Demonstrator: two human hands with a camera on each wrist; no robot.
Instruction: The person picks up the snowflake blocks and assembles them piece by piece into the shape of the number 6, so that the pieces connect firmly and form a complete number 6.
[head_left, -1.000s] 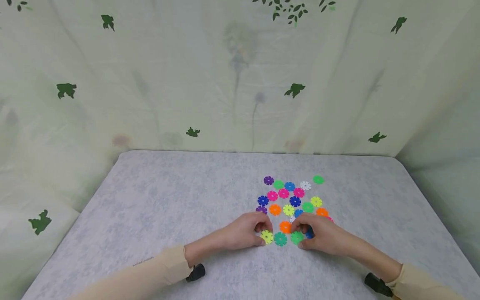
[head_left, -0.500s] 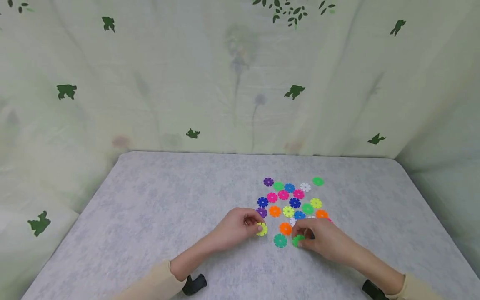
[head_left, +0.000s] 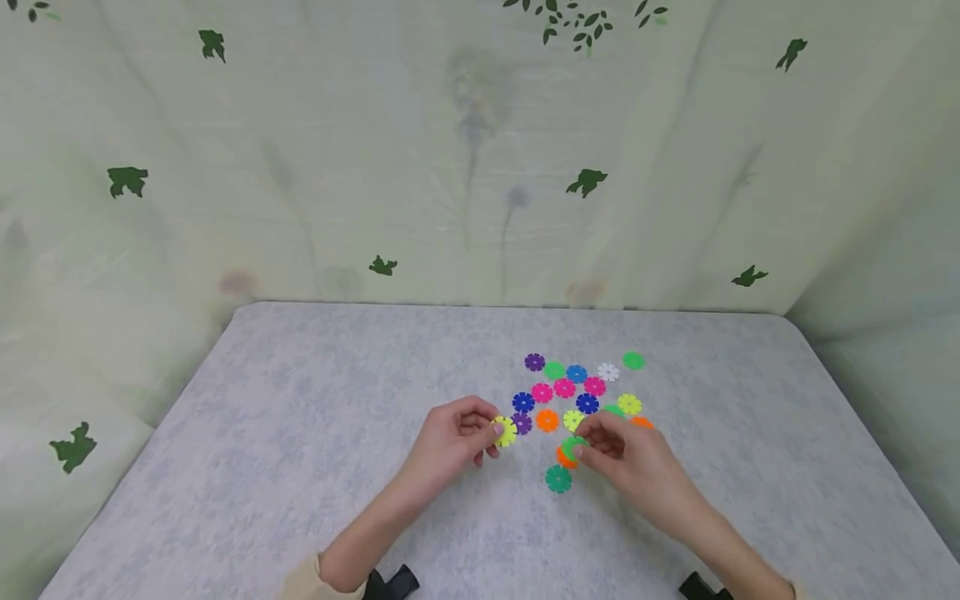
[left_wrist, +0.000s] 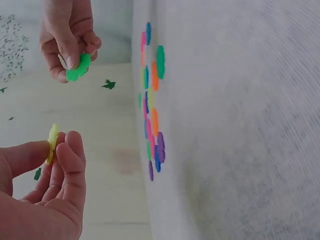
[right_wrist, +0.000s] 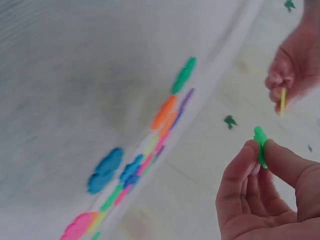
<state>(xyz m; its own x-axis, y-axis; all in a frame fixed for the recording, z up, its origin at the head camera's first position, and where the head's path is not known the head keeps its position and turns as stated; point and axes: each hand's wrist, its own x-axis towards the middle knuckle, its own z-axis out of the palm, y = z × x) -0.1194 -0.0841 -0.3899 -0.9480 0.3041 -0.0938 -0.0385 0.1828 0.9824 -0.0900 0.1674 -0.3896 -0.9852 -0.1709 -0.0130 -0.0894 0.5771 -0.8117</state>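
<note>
My left hand [head_left: 446,442] pinches a yellow notched snowflake disc [head_left: 506,432] between thumb and fingertips, raised above the table. In the left wrist view that yellow disc [left_wrist: 52,144] is seen nearly edge-on. My right hand [head_left: 641,467] holds a green snowflake disc [head_left: 573,447] in the same kind of pinch. The right wrist view shows the green disc [right_wrist: 260,146] upright, clear of the table. The two held discs are apart. From the head view, the green one partly covers an orange disc [head_left: 567,461]. A teal disc [head_left: 558,479] lies nearest the front.
Several more snowflake discs lie flat beyond the hands, among them a purple one [head_left: 535,362], a white one [head_left: 608,372] and a pink one [head_left: 564,387]. My right hand hides some of them. A patterned curtain [head_left: 420,167] hangs behind the grey table [head_left: 337,375].
Both discs have been lifted off the table. My left hand has moved up and left with the yellow disc; my right hand has risen and shifted left with the green one.
</note>
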